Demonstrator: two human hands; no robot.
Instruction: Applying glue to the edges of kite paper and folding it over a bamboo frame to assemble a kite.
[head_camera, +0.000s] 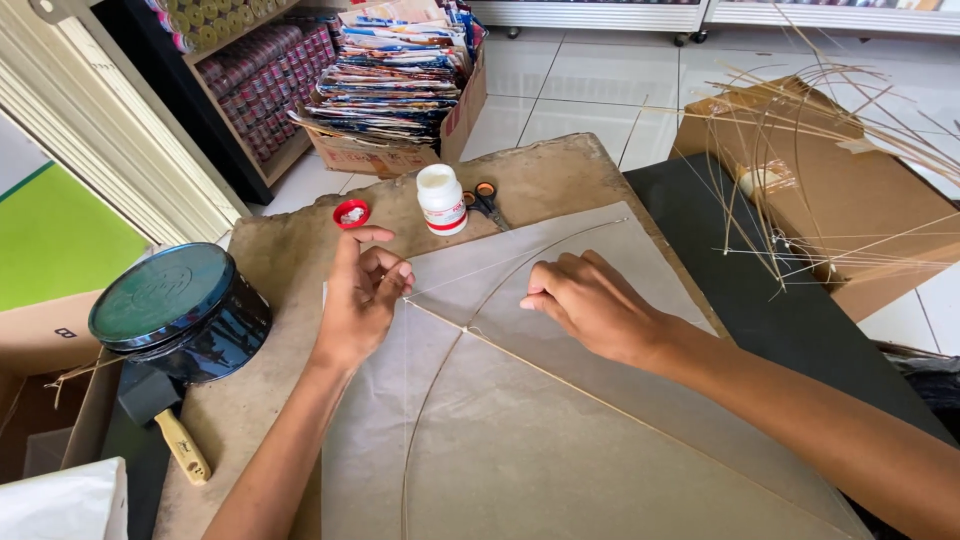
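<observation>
From the head view I judge I'm fixing thin paper (560, 420) to a kite frame; my left hand (362, 295) pinches the paper's corner, grip closed on it; my right hand (590, 300) presses the straight stick (520, 345) flat, fingers curled, clamping nothing. Next calls for folding the edge – gently, it tears; the sheet lies pale, translucent on the table (280, 260), glue bottle (441, 199) near.

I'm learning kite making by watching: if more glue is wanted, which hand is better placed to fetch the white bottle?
Probably the left hand. It rests on the paper's upper corner, nearer the white glue bottle and the red cap. The right hand presses the paper by the thin sticks, farther away.
</observation>
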